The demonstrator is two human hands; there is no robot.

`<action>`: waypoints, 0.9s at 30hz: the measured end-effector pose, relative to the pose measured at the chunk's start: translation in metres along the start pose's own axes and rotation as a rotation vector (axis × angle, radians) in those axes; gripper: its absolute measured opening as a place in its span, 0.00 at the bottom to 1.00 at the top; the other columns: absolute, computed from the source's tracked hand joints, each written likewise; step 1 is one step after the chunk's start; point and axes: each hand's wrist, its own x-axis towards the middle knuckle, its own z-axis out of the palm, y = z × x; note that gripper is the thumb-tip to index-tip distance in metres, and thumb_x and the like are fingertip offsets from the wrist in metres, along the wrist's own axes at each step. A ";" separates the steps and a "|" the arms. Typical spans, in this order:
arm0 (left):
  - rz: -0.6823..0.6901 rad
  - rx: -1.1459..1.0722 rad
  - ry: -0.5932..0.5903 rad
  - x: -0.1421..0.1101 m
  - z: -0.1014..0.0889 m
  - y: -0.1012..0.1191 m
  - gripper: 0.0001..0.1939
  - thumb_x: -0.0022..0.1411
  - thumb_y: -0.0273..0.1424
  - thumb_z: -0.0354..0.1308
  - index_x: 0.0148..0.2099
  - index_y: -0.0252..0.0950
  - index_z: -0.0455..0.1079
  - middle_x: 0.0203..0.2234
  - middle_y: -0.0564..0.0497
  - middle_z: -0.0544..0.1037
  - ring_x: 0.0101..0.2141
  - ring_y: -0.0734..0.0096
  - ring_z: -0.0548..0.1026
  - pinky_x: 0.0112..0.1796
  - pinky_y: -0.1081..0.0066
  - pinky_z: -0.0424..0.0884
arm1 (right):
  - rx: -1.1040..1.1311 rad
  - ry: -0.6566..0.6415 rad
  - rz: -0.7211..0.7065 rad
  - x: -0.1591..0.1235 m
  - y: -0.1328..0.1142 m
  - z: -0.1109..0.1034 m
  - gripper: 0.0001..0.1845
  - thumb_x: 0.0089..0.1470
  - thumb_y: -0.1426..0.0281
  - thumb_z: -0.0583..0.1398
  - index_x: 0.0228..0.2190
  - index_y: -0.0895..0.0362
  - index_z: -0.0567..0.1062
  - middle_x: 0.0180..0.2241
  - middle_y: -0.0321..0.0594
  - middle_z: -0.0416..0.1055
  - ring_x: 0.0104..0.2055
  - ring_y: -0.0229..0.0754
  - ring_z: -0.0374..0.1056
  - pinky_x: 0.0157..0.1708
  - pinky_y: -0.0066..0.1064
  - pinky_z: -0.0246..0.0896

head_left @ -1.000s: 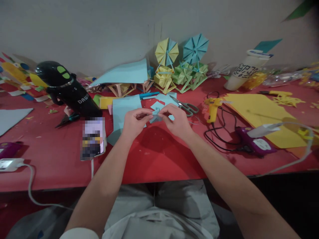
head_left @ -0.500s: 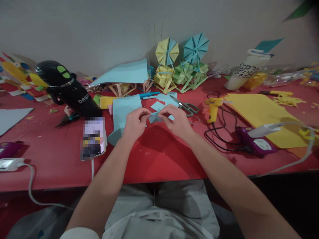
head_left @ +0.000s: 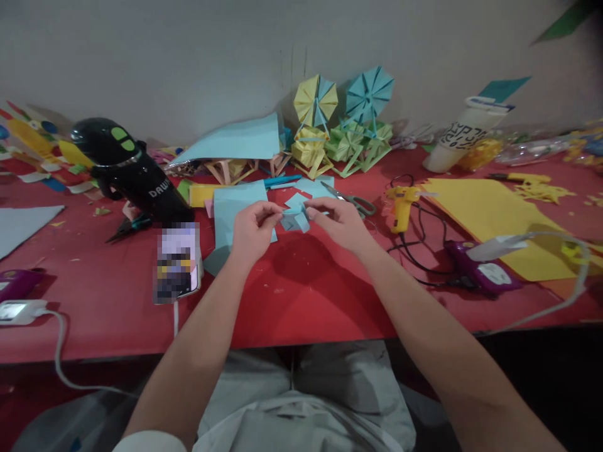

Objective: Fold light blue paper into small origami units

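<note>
Between my two hands, just above the table, is a small folded piece of light-blue paper (head_left: 293, 212). My left hand (head_left: 255, 231) pinches its left end with thumb and forefinger. At the right end are the thumb and fingertips of my right hand (head_left: 340, 223), closed on the paper's edge. Small blue paper squares (head_left: 296, 199) lie behind and under the fingers, partly covered. Left of my left hand, a larger blue sheet (head_left: 238, 204) rests flat. Green-handled scissors (head_left: 362, 205) lie beyond my right hand, partly hidden by it.
A black bottle (head_left: 136, 169) and a phone (head_left: 178, 260) stand on the left of the red table (head_left: 301, 307). Folded paper models (head_left: 315, 147) line the wall. To the right are a yellow glue gun (head_left: 402, 210) with its cable, yellow sheets (head_left: 499, 220) and a purple power strip (head_left: 485, 273).
My right hand has shifted slightly right, its fingers a little more spread along the paper. More of the small folded piece shows, with a flap angled downward. My left hand stays nearly in place.
</note>
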 end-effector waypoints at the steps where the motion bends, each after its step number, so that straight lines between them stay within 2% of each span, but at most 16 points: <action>1: -0.016 -0.016 -0.007 0.000 0.000 0.000 0.02 0.56 0.29 0.61 0.33 0.36 0.72 0.29 0.50 0.79 0.32 0.69 0.77 0.37 0.67 0.75 | -0.012 -0.055 0.001 0.000 0.001 -0.001 0.13 0.55 0.58 0.61 0.32 0.56 0.77 0.32 0.40 0.76 0.33 0.40 0.70 0.34 0.32 0.65; 4: -0.079 -0.037 -0.032 0.000 -0.001 0.003 0.05 0.53 0.30 0.63 0.32 0.35 0.72 0.28 0.49 0.79 0.32 0.68 0.77 0.37 0.66 0.75 | -0.050 -0.156 0.010 -0.001 0.002 -0.002 0.13 0.55 0.62 0.59 0.26 0.58 0.74 0.25 0.36 0.71 0.28 0.37 0.65 0.32 0.31 0.62; 7: -0.176 -0.055 -0.083 0.000 -0.002 0.008 0.07 0.50 0.32 0.65 0.31 0.34 0.74 0.27 0.49 0.79 0.31 0.68 0.77 0.38 0.66 0.75 | -0.082 -0.179 0.039 -0.002 -0.001 -0.003 0.11 0.54 0.65 0.57 0.25 0.59 0.73 0.24 0.36 0.70 0.28 0.36 0.63 0.32 0.30 0.60; 11: -0.399 -0.166 -0.148 -0.001 -0.002 0.015 0.11 0.50 0.37 0.65 0.30 0.33 0.75 0.26 0.49 0.78 0.30 0.68 0.76 0.37 0.66 0.75 | -0.107 -0.258 0.075 -0.003 -0.004 -0.008 0.10 0.52 0.68 0.57 0.26 0.59 0.75 0.25 0.37 0.71 0.27 0.36 0.62 0.29 0.29 0.57; 14: -0.507 -0.207 -0.268 -0.003 -0.005 0.018 0.12 0.49 0.38 0.66 0.30 0.33 0.75 0.25 0.50 0.77 0.29 0.72 0.75 0.34 0.70 0.73 | -0.119 -0.356 0.062 -0.003 -0.007 -0.013 0.09 0.52 0.69 0.57 0.28 0.59 0.76 0.25 0.37 0.72 0.28 0.36 0.63 0.30 0.29 0.58; 18: -0.473 -0.178 -0.410 -0.004 -0.009 0.021 0.12 0.49 0.35 0.68 0.33 0.34 0.72 0.22 0.54 0.74 0.24 0.77 0.70 0.26 0.75 0.66 | -0.105 -0.482 0.069 -0.004 -0.013 -0.017 0.11 0.54 0.66 0.57 0.30 0.59 0.78 0.28 0.39 0.75 0.30 0.38 0.66 0.33 0.30 0.61; 21: -0.459 -0.184 -0.466 -0.003 -0.011 0.020 0.13 0.48 0.33 0.68 0.35 0.34 0.73 0.24 0.52 0.77 0.26 0.76 0.72 0.29 0.74 0.67 | -0.103 -0.538 0.087 -0.004 -0.015 -0.018 0.13 0.55 0.64 0.58 0.30 0.59 0.78 0.29 0.41 0.77 0.30 0.38 0.67 0.34 0.31 0.61; 27: -0.384 -0.060 -0.459 -0.004 -0.009 0.018 0.10 0.49 0.31 0.66 0.35 0.33 0.74 0.25 0.51 0.78 0.27 0.73 0.74 0.31 0.72 0.69 | -0.080 -0.551 0.137 -0.005 -0.012 -0.017 0.12 0.55 0.63 0.59 0.29 0.59 0.77 0.27 0.39 0.74 0.29 0.37 0.63 0.32 0.30 0.59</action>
